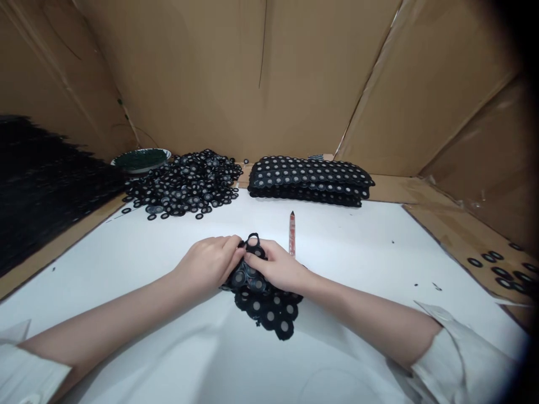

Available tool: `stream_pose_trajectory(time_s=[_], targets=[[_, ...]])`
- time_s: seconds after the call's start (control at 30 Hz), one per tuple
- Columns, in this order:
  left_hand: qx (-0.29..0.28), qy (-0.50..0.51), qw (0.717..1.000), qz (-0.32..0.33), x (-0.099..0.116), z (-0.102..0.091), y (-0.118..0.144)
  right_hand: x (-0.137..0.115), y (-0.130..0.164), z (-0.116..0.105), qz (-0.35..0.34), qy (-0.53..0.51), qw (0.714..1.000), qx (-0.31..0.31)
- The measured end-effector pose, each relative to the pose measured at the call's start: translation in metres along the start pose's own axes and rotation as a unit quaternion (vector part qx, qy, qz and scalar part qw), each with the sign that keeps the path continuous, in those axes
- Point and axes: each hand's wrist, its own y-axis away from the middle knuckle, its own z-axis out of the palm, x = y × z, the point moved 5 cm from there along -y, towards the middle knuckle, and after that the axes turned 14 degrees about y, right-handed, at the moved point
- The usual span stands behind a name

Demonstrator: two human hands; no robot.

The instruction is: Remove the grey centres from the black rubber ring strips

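While lying at the middle of the white table sheet point(357, 247), black perforated sheet of ring parts point(265, 306) pinched at its far edge by left hand point(208, 264) and right hand point(278, 268), both closed on it; long axis toward the near edge.

A black sheet of joined rings point(265, 303), each ring framing a pale grey disc, lies bunched on the white counter point(357, 258), its near edge ragged and spread flat. At its far end one empty black ring point(253, 241) stands tilted up, still touching the sheet, with no disc showing inside it.
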Motion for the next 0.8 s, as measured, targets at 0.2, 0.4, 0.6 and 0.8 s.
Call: stream_pose_trajectory(time_s=[0.2,0.4,0.6,0.8], targets=[[0.138,0.192,0.957,-0.169,-0.039,-0.035,-0.002,0.007,0.003,0.004,0.065,-0.065,0.996,-0.020],[0.135,-0.049,0.982,-0.119,-0.033,-0.029,0.002,0.013,0.003,0.007,0.096,-0.140,0.985,-0.011],[0.020,-0.052,0.998,-0.034,-0.011,-0.002,0.003,0.008,0.003,0.003,0.061,-0.117,0.991,0.018],[-0.063,0.214,0.970,-0.098,-0.014,-0.004,-0.001,0.010,0.003,0.000,0.064,-0.057,0.996,0.039]])
